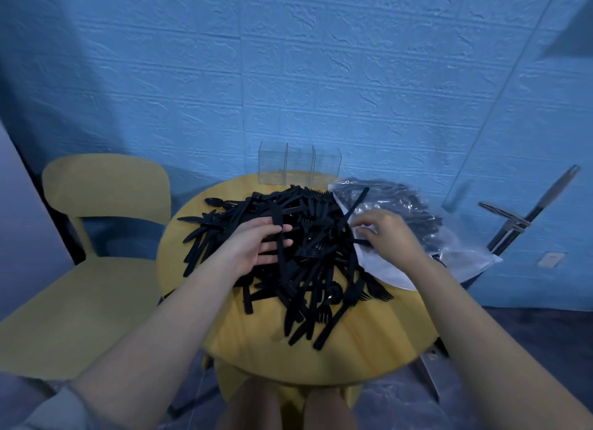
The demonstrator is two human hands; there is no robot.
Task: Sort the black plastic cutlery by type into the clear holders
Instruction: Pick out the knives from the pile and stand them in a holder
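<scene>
Our left hand (256,246) rests flat, fingers straight, on the cutlery heap (288,253) covering the counter (256,349); our right hand (390,234) pinches the plastic bag (449,237). The clear holders (300,166) stand beyond the heap, nearer our left.

Both bare forearms reach forward over the tabletop (369,349), converging toward its middle. The left hand (256,246) lies palm half-turned inward, fingers extended and spread, a thin black piece crossing between them. The right hand (390,234) is arched, knuckles up, fingertips curled downward and pinching.
</scene>
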